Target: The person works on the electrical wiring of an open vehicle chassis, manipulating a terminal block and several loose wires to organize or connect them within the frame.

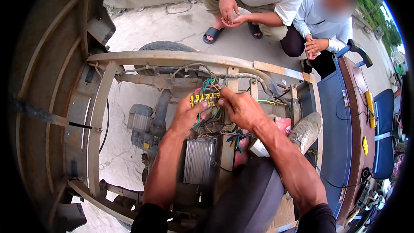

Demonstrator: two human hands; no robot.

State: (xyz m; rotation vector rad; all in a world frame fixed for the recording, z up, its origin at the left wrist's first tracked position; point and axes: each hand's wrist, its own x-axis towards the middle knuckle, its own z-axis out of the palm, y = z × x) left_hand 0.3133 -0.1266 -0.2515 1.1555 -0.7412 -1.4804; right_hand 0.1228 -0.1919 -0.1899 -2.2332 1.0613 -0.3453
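Note:
Over the middle of a metal vehicle frame, both hands hold a yellow terminal block with a row of metal screws. Its left end is gripped by my left hand, thumb along the near edge. At the right end my right hand has its thumb and forefinger closed on the block; whether a wire is also pinched there is hidden. Green, red and other coloured wires rise from its far side, and more hang below. A finned metal controller box lies nearer, between my forearms.
An electric motor and axle sit left, beside a tilted rusty metal body. My shoe rests on the frame's right side. Two people crouch beyond, near a tyre. A hammer lies on a blue-and-brown seat box.

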